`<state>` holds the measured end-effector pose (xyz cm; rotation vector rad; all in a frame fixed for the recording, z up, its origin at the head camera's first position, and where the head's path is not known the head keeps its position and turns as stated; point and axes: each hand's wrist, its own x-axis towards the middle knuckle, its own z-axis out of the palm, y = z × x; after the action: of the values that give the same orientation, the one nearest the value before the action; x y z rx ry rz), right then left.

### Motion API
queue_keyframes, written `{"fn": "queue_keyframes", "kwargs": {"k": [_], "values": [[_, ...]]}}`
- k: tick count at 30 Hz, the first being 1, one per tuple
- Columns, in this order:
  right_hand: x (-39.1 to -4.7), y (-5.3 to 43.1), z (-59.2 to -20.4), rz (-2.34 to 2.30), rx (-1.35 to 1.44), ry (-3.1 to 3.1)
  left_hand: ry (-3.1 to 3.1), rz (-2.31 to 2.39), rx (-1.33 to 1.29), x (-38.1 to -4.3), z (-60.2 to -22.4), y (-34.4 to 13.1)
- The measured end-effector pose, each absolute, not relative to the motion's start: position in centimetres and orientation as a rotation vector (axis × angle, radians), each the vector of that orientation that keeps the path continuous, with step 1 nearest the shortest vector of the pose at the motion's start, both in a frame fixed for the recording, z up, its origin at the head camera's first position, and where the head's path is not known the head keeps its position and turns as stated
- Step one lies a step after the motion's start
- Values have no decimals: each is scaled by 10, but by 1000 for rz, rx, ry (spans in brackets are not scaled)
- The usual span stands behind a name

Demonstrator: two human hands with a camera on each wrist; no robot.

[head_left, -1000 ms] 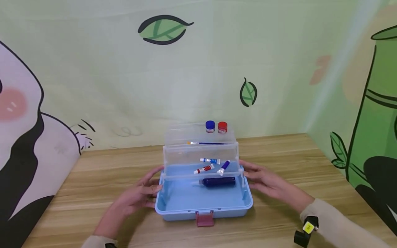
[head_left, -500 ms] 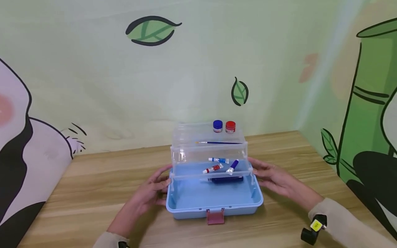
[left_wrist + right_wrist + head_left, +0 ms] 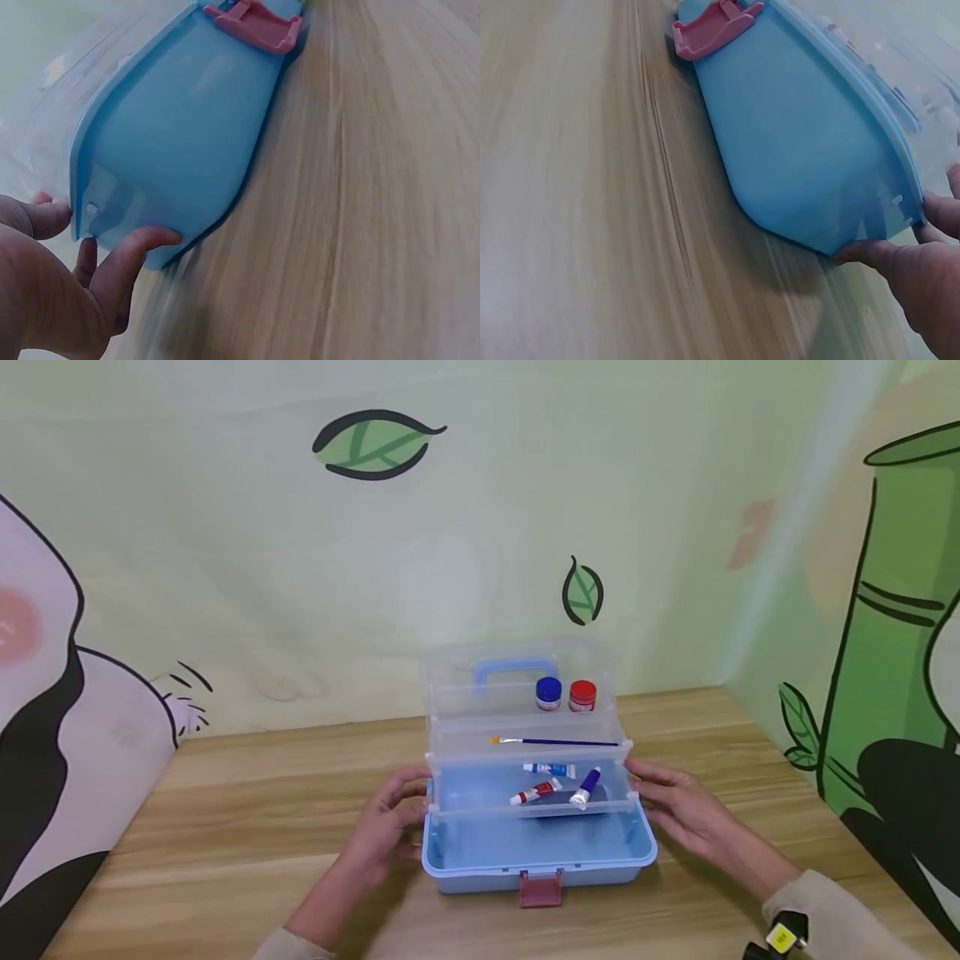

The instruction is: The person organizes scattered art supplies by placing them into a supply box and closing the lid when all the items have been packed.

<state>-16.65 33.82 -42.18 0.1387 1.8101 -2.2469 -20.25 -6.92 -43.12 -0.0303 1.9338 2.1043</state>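
A light blue art storage box (image 3: 480,881) with a pink latch (image 3: 540,892) stands on the table, its clear lid (image 3: 450,672) raised and tiered trays (image 3: 472,811) spread. My left hand (image 3: 382,827) grips its left end, fingertips at rim and lower edge in the left wrist view. On the opposite end, my right hand (image 3: 686,817) holds on likewise. The lower tray carries a blue paint tube (image 3: 550,770), a red one (image 3: 536,792) and a purple one (image 3: 586,788). Above lie a paintbrush (image 3: 555,742), a blue paint jar (image 3: 548,695) and a red jar (image 3: 582,697). A dark bottle is mostly hidden beneath the tubes.
The wooden table (image 3: 247,810) extends on both sides of the box. Behind it, a pale green wall cloth (image 3: 262,568) with printed leaves hangs close to the raised lid. A blue handle (image 3: 515,666) shows through the lid.
The box has shifted right with both hands on its ends. Its trays have come lower and forward, covering the dark bottle. The lid has tilted up, bringing its handle into view.
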Motion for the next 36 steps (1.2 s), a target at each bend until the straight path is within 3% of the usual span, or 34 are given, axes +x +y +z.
{"fn": "queue_keyframes", "kwargs": {"k": [28,36], "values": [[-214,324,-428,-2363,109,1781,1970,2177,-163,-245,-431,-75],[-215,330,-426,-2467,-75,1629,1897,2204,-138,-249,-436,-79]]}}
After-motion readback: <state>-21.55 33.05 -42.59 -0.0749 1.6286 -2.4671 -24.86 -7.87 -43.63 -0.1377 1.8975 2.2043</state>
